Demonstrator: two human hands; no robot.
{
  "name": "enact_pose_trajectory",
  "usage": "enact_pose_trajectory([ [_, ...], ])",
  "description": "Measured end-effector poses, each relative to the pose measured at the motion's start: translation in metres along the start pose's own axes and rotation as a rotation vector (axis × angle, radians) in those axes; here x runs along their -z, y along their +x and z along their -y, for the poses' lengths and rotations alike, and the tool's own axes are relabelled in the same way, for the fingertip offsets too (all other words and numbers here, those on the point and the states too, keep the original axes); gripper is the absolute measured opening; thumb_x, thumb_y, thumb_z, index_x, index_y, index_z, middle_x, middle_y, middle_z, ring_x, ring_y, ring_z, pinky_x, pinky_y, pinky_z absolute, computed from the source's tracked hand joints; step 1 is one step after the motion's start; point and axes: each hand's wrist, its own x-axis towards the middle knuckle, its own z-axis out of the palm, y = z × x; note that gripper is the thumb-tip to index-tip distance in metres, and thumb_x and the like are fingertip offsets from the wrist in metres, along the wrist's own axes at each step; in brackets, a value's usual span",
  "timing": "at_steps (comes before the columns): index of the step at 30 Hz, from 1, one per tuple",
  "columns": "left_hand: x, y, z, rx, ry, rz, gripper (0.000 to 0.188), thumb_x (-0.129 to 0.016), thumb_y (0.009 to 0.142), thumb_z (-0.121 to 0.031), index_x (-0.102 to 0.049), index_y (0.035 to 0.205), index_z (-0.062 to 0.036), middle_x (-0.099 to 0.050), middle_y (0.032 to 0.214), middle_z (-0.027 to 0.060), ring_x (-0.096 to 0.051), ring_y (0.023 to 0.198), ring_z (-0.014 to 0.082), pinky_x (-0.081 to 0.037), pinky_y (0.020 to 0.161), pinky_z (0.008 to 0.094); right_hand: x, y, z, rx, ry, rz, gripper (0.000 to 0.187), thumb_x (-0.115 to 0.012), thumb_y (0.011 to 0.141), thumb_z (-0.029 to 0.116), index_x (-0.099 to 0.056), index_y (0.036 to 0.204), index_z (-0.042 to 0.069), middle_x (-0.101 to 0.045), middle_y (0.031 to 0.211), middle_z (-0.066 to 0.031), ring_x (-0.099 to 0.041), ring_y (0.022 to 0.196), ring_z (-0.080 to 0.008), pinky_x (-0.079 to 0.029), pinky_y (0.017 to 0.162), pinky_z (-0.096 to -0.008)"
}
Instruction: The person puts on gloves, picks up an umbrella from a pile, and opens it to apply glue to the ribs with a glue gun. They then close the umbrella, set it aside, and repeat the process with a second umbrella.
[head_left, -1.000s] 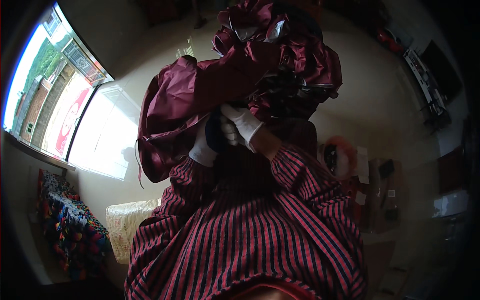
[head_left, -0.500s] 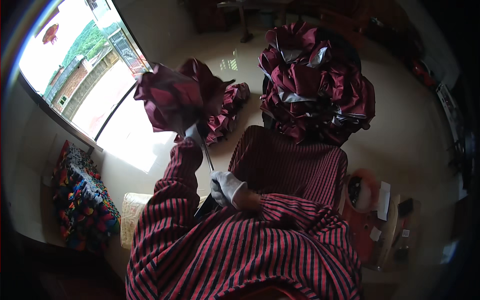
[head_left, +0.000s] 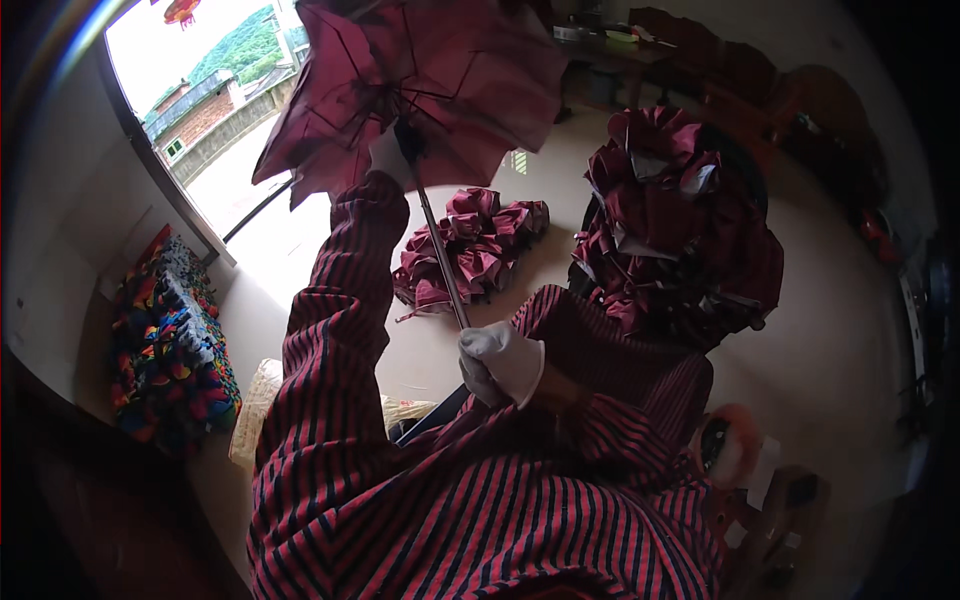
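Observation:
A maroon umbrella [head_left: 430, 90] is held up in front of me, its canopy half spread with the ribs showing. My left hand [head_left: 390, 160], in a white glove, reaches up on a straight arm to the top of the thin metal shaft [head_left: 440, 260], partly hidden under the canopy. My right hand [head_left: 500, 362], also in a white glove, grips the shaft's lower end close to my chest. Both sleeves are striped red and dark.
A small heap of folded maroon umbrellas [head_left: 470, 250] lies on the pale floor beyond the shaft. A larger heap [head_left: 680, 230] stands to the right. A colourful patterned bundle [head_left: 170, 340] and a woven basket [head_left: 260, 410] sit at the left, below a bright opening [head_left: 200, 110]. Dark wooden furniture [head_left: 700, 60] lines the back.
The umbrella went from a bunched bundle to a half-spread canopy. My left arm rose up and away along the shaft, while my right hand stayed low on it.

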Motion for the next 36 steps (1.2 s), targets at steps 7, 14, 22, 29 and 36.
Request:
enact_pose_trajectory([
  [7,-0.058,-0.054,-0.041,0.439,-0.485,-0.154,0.024,-0.062,0.091,-0.031,-0.059,0.094,-0.0079,-0.063,0.070,0.0095,-0.061,0.052,0.0252,-0.049,0.044,0.0337,0.028,-0.071,0.006,-0.405,-0.334,-0.254,0.026,-0.049,0.095,0.021,-0.063,0.096,-0.001,-0.062,0.077,-0.0099,-0.055,0.055,-0.0127,-0.046,0.056,-0.0261],
  [14,-0.046,-0.129,0.033,0.616,-0.517,-0.157,0.030,-0.062,0.091,-0.031,-0.063,0.103,-0.0039,-0.066,0.079,0.0146,-0.065,0.063,0.0301,-0.053,0.053,0.0424,0.064,-0.061,-0.081,-0.255,-1.125,-0.464,0.023,-0.054,0.093,0.022,-0.057,0.104,0.002,-0.052,0.072,-0.0034,-0.055,0.066,-0.0160,-0.047,0.061,-0.0343],
  [22,-0.009,-0.093,0.064,0.471,-0.459,-0.175,0.031,-0.057,0.094,-0.035,-0.062,0.098,-0.0047,-0.062,0.073,0.0109,-0.062,0.060,0.0276,-0.050,0.052,0.0390,0.073,-0.035,-0.082,-0.104,-1.246,-0.384,0.027,-0.045,0.094,0.024,-0.058,0.082,0.004,-0.054,0.072,-0.0093,-0.054,0.068,-0.0258,-0.043,0.054,-0.0355],
  [29,-0.047,-0.079,0.024,0.365,-0.494,-0.318,0.035,-0.056,0.093,-0.036,-0.062,0.098,-0.0012,-0.064,0.076,0.0104,-0.063,0.060,0.0280,-0.051,0.055,0.0376,0.083,-0.020,-0.052,-0.226,-0.933,-0.554,0.029,-0.044,0.094,0.026,-0.060,0.084,0.003,-0.057,0.070,-0.0128,-0.058,0.069,-0.0310,-0.045,0.062,-0.0423],
  [36,-0.051,-0.055,-0.025,0.373,-0.488,-0.417,0.026,-0.053,0.094,-0.027,-0.056,0.086,-0.0030,-0.056,0.062,0.0070,-0.052,0.044,0.0224,-0.044,0.040,0.0353,0.072,-0.003,-0.027,-0.283,-1.043,-0.643,0.036,-0.047,0.095,0.030,-0.063,0.089,-0.001,-0.064,0.078,-0.0165,-0.062,0.075,-0.0298,-0.047,0.071,-0.0372],
])
